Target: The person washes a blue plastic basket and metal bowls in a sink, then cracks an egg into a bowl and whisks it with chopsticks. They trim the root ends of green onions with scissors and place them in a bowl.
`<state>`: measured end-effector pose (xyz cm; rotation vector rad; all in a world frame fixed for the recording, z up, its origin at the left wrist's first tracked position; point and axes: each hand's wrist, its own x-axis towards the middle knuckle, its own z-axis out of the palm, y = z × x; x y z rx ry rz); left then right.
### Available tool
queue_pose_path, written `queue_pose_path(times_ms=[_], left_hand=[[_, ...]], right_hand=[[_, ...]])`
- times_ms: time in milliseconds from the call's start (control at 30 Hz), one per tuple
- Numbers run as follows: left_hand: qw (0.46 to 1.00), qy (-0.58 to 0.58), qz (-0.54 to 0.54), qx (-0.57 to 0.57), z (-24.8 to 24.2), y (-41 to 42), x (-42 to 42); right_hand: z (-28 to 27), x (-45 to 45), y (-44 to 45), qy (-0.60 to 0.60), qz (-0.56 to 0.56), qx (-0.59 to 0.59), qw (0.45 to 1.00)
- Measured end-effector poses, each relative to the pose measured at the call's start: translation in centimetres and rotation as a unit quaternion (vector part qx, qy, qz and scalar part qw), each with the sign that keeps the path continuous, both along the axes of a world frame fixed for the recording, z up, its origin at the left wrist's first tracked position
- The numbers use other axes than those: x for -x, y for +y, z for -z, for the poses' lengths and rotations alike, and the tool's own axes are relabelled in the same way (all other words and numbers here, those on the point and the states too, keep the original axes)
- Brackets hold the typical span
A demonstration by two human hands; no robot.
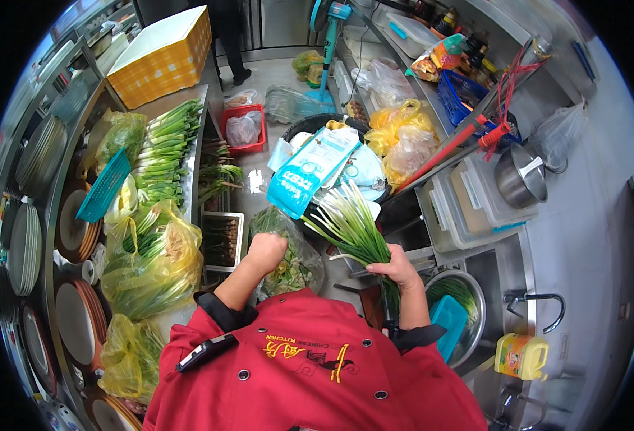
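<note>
A bunch of green onions (357, 223) is gripped in my right hand (395, 266), its white ends fanned out over a full black bin (303, 129). My left hand (268, 250) is a closed fist near the onions' left side; whether anything small is inside the fingers cannot be told. Under that fist lies a clear plastic bag of leafy greens (295, 269). A blue and white plastic package (311, 172) tops the bin. On the left counter are a long row of green onions (166, 145) and a yellow bag of green onions (155, 258).
At the right, a steel bowl (479, 323) with green onions and a teal basket (449, 323) stands by a faucet (543, 307). Shelves of stacked plates (71, 318) line the left. A red crate (260, 129) and a blue fan (329, 48) are ahead; a person's leg (233, 48) shows beyond.
</note>
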<state>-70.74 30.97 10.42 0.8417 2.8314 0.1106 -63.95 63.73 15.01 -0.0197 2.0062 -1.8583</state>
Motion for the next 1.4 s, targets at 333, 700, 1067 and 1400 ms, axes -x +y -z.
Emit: queue_pose_path(times_ms=[333,700,1067,1400], left_hand=[[0.946,0.025,-0.058,-0.317,-2.8,0.5,-1.9],[0.708,-0.345,-0.175,-0.591,-7.0,2.2,-1.4],[0.513,-0.464,-0.207,-0.692,-7.3,1.7,-1.3],[0.613,-0.267,-0.205,-0.715,-7.0,-3.1,0.6]], right_hand=[[0.3,-0.3,-0.7,0.047,-0.015,-0.039,0.998],[-1.9,0.3,-3.9,0.076,-0.097,-0.083,0.989],[-2.7,0.2,-4.7,0.068,-0.100,-0.088,0.989],[-1.6,-0.2,-3.7,0.060,-0.077,-0.103,0.990]])
